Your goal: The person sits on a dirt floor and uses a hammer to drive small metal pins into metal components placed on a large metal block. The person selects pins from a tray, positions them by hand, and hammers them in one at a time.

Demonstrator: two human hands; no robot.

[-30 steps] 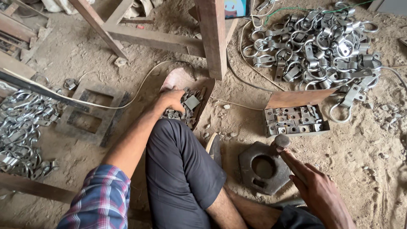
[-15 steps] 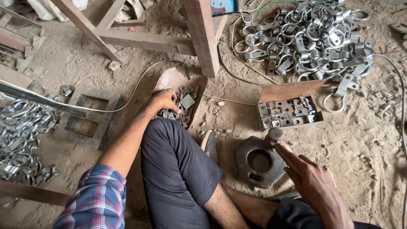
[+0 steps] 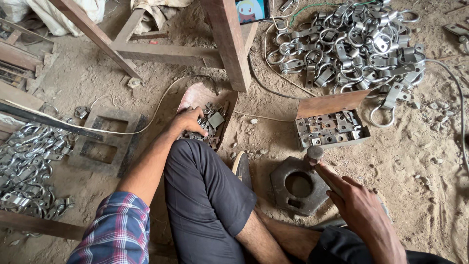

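1. Hands first: we see the left hand (image 3: 189, 122) reaching forward past the bent knee, its fingers curled down into a shallow box of small metal plates (image 3: 211, 124); whether it has closed on a piece we cannot tell.
2. The plates in that box are dull grey, flat and squarish, jumbled loosely, one lying tilted just beside the fingers.
3. The box sits on the sandy floor (image 3: 420, 161), right at the foot of a wooden post (image 3: 229, 41).
4. The right hand (image 3: 359, 208) is wrapped around the handle of a hammer (image 3: 317, 159), whose rounded, worn head hangs just above the rim of a heavy metal block (image 3: 298, 188).
5. That block is dark, five-sided, with a round hole through its middle, and rests on the floor near the person's shin.
6. Behind it lies a second tray of plates (image 3: 330, 129), neatly packed, with a rusty flap raised.
7. Beyond, a heap of shiny ring clamps (image 3: 351, 44) spreads out.
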